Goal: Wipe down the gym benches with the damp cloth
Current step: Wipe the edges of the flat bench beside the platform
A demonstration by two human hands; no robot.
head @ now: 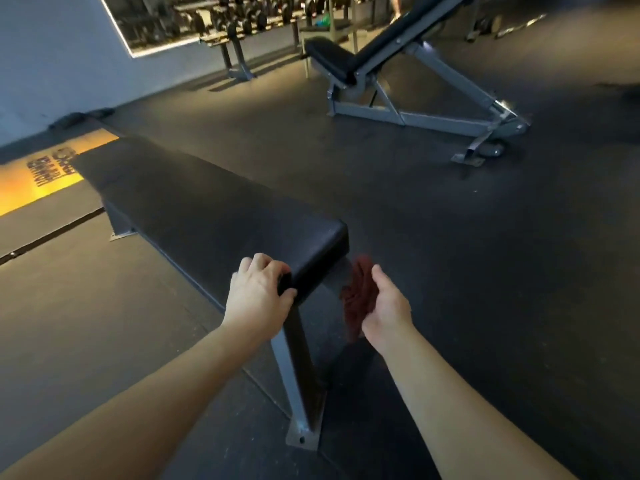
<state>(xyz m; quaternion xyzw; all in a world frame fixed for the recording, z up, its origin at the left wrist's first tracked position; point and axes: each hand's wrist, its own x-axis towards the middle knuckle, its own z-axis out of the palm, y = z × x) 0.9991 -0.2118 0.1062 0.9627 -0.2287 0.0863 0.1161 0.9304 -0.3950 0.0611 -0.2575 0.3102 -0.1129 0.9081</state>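
A flat black padded bench point(207, 202) on grey metal legs runs from the lower middle toward the far left. My left hand point(258, 292) grips its near left corner, fingers curled over the pad's edge. Just off the bench's near end, to the right of the pad, my right hand point(384, 306) holds a crumpled dark red cloth point(356, 299). The cloth hangs beside the end face of the pad and looks blurred. A second, inclined black bench point(367, 50) on a grey frame stands further back on the right.
Dark rubber flooring surrounds both benches. A dumbbell rack point(242, 19) lines the back wall beside a mirror point(156, 19). A yellow floor marking point(41, 174) lies at the far left. The near bench's foot plate point(303, 434) sits between my forearms. A person's legs point(394, 8) show at the top.
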